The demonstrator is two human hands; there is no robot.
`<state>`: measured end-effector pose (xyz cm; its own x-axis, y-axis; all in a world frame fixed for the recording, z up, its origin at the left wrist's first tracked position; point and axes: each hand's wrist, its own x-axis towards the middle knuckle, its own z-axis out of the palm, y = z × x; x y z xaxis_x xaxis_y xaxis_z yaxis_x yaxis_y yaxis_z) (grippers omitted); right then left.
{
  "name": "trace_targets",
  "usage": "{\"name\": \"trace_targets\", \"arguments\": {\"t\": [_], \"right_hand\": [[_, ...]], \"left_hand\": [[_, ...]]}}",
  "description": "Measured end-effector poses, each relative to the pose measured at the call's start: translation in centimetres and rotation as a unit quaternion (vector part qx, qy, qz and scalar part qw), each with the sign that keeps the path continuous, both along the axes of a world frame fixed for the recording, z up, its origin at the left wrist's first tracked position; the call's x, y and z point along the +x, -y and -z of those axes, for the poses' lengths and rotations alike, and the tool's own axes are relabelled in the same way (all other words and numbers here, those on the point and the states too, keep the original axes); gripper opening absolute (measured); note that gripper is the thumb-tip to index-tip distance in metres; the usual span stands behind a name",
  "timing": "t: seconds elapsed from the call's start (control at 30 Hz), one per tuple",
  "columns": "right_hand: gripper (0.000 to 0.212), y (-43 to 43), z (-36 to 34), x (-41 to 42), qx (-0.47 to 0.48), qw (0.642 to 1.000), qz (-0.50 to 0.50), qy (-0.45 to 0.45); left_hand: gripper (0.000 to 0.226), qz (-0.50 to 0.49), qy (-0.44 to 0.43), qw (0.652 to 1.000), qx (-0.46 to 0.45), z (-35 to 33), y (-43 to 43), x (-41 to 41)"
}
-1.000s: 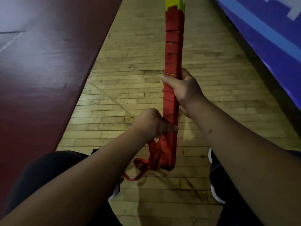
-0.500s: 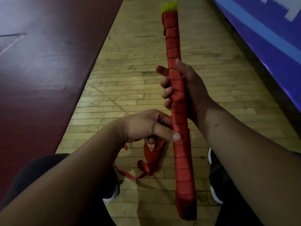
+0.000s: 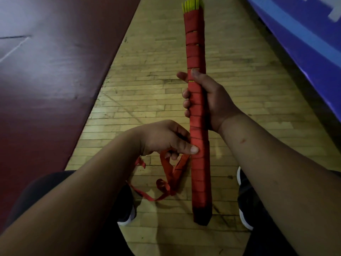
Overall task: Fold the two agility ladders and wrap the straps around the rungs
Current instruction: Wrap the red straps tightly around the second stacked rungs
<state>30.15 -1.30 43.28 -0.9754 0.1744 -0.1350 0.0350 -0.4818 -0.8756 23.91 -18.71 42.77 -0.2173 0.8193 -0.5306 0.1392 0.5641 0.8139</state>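
A long, narrow bundle of folded ladder rungs [image 3: 198,126] runs almost straight up the centre-right of the frame, held above a wooden floor. Flat red webbing is wound around it in overlapping bands, giving it a ribbed, bandaged surface. Thin yellow rung ends [image 3: 191,4] fan out of the top at the upper edge of the frame; the bottom end falls into dark shadow near the lower centre.

The right hand [image 3: 210,100] grips the bundle at its middle, thumb lying up along the front, fingers curled around from behind so their tips show on the left side. The left hand [image 3: 166,139], just below and left, presses its thumb against the wrapped side of the bundle while its curled fingers hold the loose red strap [image 3: 171,174]. That strap hangs down in limp, twisted loops and trails toward the lower centre.

The floor [image 3: 147,89] is pale, narrow, scuffed planks. A smooth maroon mat [image 3: 51,71] fills the left, a blue padded surface [image 3: 304,34] the upper right. Dark shoes with white soles [image 3: 129,213] sit at the bottom.
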Motion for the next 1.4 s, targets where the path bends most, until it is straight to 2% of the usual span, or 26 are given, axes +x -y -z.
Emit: {"name": "trace_targets", "arguments": {"t": [0.17,0.33,0.6,0.77,0.9,1.03,1.13,1.3,1.4], "right_hand": [[0.037,0.1,0.1,-0.1,0.050,0.999,-0.001,0.012],[0.043,0.3,0.7,-0.6,0.107,0.994,0.022,0.030],[0.039,0.4,2.1,-1.4,0.164,0.984,0.060,0.046],[0.035,0.4,2.1,-1.8,0.144,0.982,0.112,0.038],[0.040,0.0,1.9,-1.9,0.106,0.985,0.134,0.027],[0.037,-0.3,1.5,-1.9,0.071,0.985,0.154,0.021],[0.035,-0.1,1.5,-1.8,0.097,0.979,0.176,0.024],[0.032,0.5,2.2,-2.0,0.170,0.965,0.197,0.027],[0.031,0.6,2.6,-2.2,0.167,0.961,0.217,0.034]], "left_hand": [[0.018,-0.002,-0.067,0.998,-0.008,0.6,0.1,-0.2],[0.009,-0.021,-0.097,0.994,-0.039,0.8,-0.1,-0.1],[0.016,-0.049,-0.123,0.989,-0.072,1.1,-0.2,-0.1],[0.028,-0.108,-0.184,0.975,-0.063,1.8,-0.5,0.0],[0.031,-0.156,-0.154,0.975,-0.023,1.7,-0.6,0.2],[0.033,-0.182,-0.190,0.965,-0.015,1.7,-0.8,0.1],[0.032,-0.186,-0.230,0.955,-0.032,1.8,-1.2,0.3],[0.029,-0.158,-0.233,0.958,-0.061,2.0,-1.8,0.7],[0.029,-0.154,-0.248,0.954,-0.067,1.9,-2.0,0.9]]}}
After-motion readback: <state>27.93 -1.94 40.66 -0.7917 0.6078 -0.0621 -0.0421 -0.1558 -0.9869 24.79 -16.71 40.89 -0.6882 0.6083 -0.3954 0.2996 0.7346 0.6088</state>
